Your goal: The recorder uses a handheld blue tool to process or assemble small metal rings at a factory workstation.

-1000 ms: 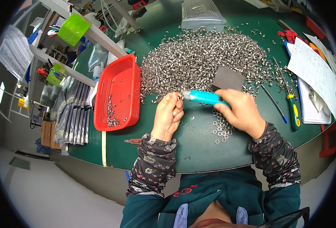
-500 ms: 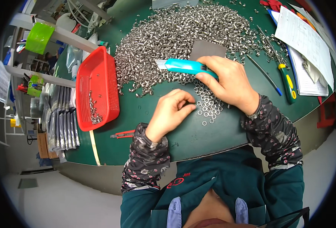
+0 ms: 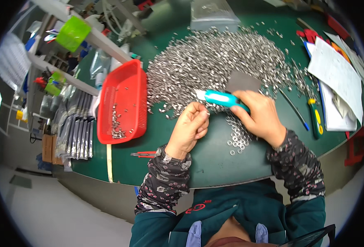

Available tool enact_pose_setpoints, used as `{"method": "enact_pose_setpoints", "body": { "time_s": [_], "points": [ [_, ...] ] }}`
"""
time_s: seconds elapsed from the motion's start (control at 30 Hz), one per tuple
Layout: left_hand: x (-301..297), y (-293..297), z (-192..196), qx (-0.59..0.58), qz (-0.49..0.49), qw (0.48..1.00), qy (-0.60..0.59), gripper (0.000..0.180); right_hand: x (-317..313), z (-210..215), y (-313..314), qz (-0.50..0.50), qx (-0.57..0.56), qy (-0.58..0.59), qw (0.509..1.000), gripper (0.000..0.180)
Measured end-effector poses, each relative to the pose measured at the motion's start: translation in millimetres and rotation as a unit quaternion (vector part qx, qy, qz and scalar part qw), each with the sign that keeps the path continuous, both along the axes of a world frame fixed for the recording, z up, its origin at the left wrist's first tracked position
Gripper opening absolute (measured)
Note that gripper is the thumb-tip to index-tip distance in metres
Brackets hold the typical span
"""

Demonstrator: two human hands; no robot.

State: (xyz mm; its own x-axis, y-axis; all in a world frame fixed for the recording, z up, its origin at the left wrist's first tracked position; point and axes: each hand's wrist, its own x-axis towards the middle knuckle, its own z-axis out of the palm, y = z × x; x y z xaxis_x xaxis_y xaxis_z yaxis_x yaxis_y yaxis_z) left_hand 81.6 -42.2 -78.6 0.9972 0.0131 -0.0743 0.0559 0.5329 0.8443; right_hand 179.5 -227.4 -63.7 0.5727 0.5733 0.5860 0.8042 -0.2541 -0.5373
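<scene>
The right hand [image 3: 261, 117] is closed around a turquoise plastic-handled tool [image 3: 220, 99] pointing left toward the curled left hand [image 3: 190, 128], whose fingertips are pinched together, just near of the big heap of small silver metal rings [image 3: 215, 61] on the green table [image 3: 215, 164].

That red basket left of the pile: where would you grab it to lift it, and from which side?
Probably the red basket is best taken by its long left rim, coming from above on the left. That edge faces bare green table, while the right rim lies close to the pile of metal pieces. It sits flat and open-topped, so fingers can hook over the rim. Both hands are busy elsewhere.
</scene>
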Motion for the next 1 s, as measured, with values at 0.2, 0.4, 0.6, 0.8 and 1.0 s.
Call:
{"method": "enact_pose_setpoints", "body": {
  "time_s": [0.2, 0.4, 0.6, 0.8, 1.0],
  "points": [
    [5, 18, -8, -0.142, 0.066, 0.988, -0.011, 0.009, -3, 0, -4, 0.002, -0.032, -0.001, 0.999, 0.021],
    [7, 21, -12, -0.147, 0.091, 0.985, -0.009, 0.013, -2, 0, -1, 0.018, -0.067, 0.015, 0.997, 0.022],
    [8, 19, -12, -0.122, 0.114, 0.986, 0.007, 0.017, -5, 3, -1, 0.034, -0.114, 0.047, 0.992, 0.024],
    [8, 17, -13, -0.099, 0.129, 0.987, 0.003, 0.017, -7, 0, -1, 0.045, -0.114, 0.053, 0.991, 0.022],
    [6, 17, -14, -0.043, 0.152, 0.987, 0.001, 0.016, -7, -3, -1, 0.059, -0.114, 0.072, 0.989, 0.024]
  ]
}}
